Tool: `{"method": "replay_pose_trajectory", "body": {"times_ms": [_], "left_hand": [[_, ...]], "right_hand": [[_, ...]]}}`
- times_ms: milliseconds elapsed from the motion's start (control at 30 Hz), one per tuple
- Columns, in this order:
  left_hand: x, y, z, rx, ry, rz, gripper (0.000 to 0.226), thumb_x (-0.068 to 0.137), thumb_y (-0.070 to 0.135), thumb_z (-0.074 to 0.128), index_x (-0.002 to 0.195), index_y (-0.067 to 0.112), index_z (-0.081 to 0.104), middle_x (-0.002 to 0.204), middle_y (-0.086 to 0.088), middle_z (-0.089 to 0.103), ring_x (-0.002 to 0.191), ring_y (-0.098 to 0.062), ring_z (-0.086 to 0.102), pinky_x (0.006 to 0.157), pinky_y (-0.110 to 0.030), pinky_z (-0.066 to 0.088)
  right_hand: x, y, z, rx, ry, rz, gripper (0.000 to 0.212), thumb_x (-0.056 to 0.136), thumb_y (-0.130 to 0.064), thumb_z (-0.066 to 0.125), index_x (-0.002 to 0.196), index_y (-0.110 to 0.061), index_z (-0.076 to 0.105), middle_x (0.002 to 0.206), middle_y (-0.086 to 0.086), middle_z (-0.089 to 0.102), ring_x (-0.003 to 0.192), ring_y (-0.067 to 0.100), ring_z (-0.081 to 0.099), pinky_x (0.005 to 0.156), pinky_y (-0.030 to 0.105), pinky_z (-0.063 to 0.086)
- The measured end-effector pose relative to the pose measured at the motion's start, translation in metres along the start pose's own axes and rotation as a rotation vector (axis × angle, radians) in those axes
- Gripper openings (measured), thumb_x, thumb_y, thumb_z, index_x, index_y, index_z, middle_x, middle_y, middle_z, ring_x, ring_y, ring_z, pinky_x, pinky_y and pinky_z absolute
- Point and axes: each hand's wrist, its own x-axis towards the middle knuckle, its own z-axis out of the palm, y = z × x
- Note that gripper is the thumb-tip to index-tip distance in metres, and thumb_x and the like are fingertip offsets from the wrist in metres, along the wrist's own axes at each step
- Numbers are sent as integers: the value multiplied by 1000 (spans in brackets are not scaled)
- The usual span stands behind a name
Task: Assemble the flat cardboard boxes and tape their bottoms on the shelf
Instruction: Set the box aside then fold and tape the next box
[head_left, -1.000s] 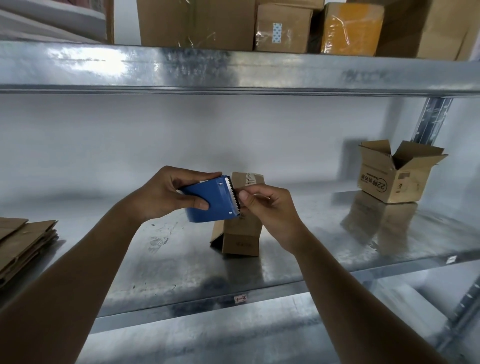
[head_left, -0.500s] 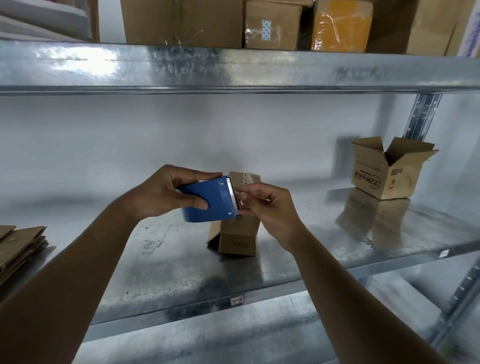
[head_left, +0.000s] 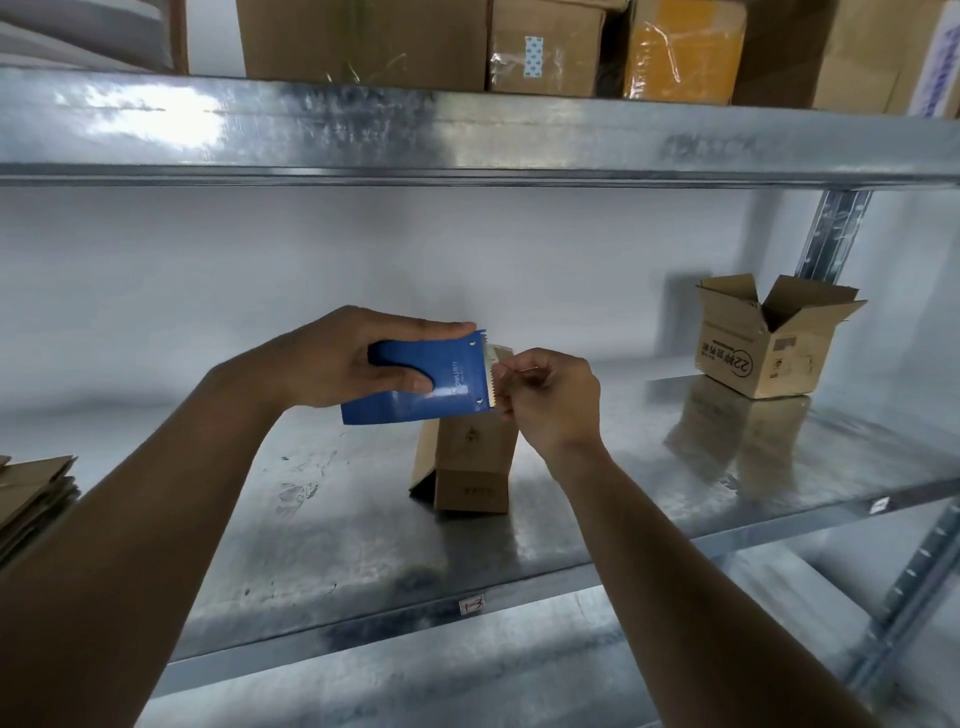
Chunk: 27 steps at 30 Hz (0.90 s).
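Note:
My left hand (head_left: 343, 358) grips a blue tape dispenser (head_left: 431, 382) above the metal shelf (head_left: 337, 545), its toothed blade facing right. My right hand (head_left: 550, 400) pinches the tape end (head_left: 501, 356) at the blade. Below both hands a small folded cardboard box (head_left: 470, 462) stands upright on the shelf, partly hidden by the dispenser. An assembled box (head_left: 763, 338) with open top flaps sits at the right rear. A stack of flat cardboard boxes (head_left: 31, 499) lies at the left edge.
The upper shelf (head_left: 467, 135) carries several sealed cartons (head_left: 545, 47) and an orange-wrapped parcel (head_left: 680, 52). A perforated upright post (head_left: 831, 234) stands behind the open box. A lower shelf (head_left: 467, 670) lies below.
The dispenser and both hands have tilted and risen slightly; my right fingers closed in on the tape end at the blade. The view shifted a little.

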Motion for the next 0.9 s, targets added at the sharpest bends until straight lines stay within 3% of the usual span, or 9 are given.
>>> {"method": "replay_pose_trajectory", "body": {"times_ms": [133,267,467,667,800,900], "left_hand": [[-1,-14,-16,70,-30,-38,61,86,46,70,136,71,46,132,45,53,116,8,56,84,-8,50],[1,-26,-17,100,-38,-74,61,89,40,72,139,67,47,131,38,55,113,8,56,81,-7,49],[8,-35,-11,98,-76,-71,60,88,43,70,135,71,44,120,49,52,109,12,55,78,-9,50],[23,-43,-13,102,-103,-89,65,94,32,73,127,79,44,118,52,51,108,16,54,79,-6,47],[29,-51,-11,142,-124,-91,63,94,31,73,141,64,47,138,31,55,115,8,56,84,-9,49],[34,-56,-8,145,-141,-94,61,95,31,71,144,57,47,137,28,54,111,19,52,83,-4,46]], "right_hand": [[6,11,-16,-137,145,25,27,92,-6,69,75,-25,77,69,-12,75,59,15,72,67,38,64],[4,20,-25,-164,169,56,29,93,-5,68,76,-27,76,70,-15,74,63,15,72,71,42,64],[1,31,-21,-289,224,15,31,95,-8,67,76,-31,75,76,-21,72,84,7,71,82,26,58],[10,46,-13,-175,209,100,25,92,-18,78,73,-35,76,75,-21,74,81,8,72,84,32,62],[14,53,-8,-42,192,214,14,90,-19,81,79,-28,81,75,-16,76,76,14,75,80,36,64],[14,59,-5,116,165,341,12,88,-16,82,81,-25,82,77,-7,78,77,26,77,75,41,64]]}}
